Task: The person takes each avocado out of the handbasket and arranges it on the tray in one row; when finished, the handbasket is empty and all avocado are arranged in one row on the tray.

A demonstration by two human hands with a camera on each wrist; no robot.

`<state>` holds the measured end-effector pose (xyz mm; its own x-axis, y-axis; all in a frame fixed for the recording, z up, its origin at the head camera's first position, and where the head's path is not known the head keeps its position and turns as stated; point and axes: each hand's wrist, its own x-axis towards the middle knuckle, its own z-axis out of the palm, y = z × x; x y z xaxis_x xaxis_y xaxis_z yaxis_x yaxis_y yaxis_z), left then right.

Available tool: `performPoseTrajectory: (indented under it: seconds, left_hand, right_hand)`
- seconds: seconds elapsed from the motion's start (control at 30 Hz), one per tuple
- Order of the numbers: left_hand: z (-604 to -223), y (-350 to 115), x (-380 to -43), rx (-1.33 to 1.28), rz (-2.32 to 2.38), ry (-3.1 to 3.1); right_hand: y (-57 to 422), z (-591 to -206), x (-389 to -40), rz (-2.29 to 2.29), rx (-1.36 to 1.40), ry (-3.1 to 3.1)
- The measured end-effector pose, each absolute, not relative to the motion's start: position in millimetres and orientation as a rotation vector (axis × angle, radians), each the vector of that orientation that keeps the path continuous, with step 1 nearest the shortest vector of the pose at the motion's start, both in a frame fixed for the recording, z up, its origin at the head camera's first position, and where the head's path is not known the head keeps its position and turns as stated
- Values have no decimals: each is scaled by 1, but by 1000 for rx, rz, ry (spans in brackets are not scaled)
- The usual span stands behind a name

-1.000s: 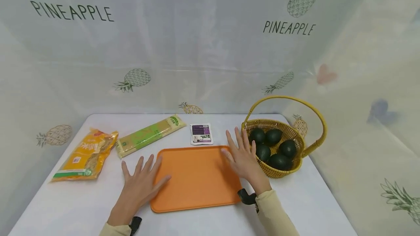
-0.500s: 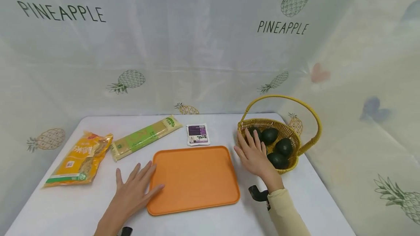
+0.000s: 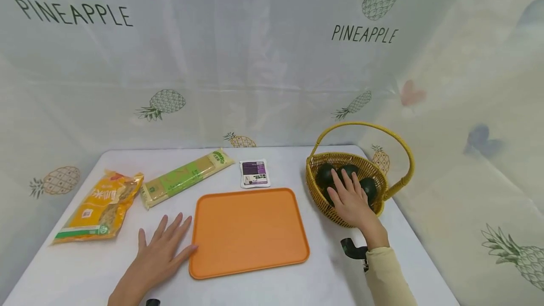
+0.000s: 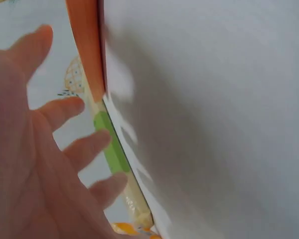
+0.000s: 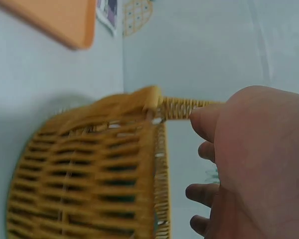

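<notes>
My right hand (image 3: 352, 202) is over the near side of a yellow wicker basket (image 3: 316, 197), fingers spread and holding nothing. Inside are several dark green avocados (image 3: 368, 187), partly covered by that hand. In the right wrist view the hand (image 5: 254, 159) sits above the rim of the basket (image 5: 89, 174). My left hand (image 3: 157, 254) hovers with spread fingers left of an orange tray (image 3: 248, 233), its thumb tip right at the tray's edge. The left wrist view has the open palm (image 4: 45, 149) over its shadow on the table.
A yellow-orange food bag (image 3: 99, 207) lies at the left of the white table (image 3: 255, 292). Next to it is a long green and tan noodle packet (image 3: 187, 178). A small purple and white packet (image 3: 254, 174) lies behind the tray. The basket's tall handle (image 3: 401, 148) arches up.
My right hand has moved right, from the tray's right edge to over the avocados in the basket. My left hand has shifted left, off the tray. The head view has turned slightly.
</notes>
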<state>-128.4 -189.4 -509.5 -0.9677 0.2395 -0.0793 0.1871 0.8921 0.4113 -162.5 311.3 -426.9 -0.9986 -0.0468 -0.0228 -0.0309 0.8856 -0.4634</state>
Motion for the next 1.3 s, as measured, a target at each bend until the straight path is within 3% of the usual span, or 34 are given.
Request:
performPoseTrajectory:
  seconds: [0.47, 0.73, 1.3]
  left_hand:
    - [-522, -199, -131, 160, 542, 2812]
    - [-521, -200, -133, 202, 529, 2760]
    - [-523, -197, -132, 193, 559, 2773]
  right_hand:
    - [335, -437, -167, -577, 11, 2978]
    - [343, -434, -162, -448, -1, 3020]
    - [343, -432, -178, -444, -308, 3022]
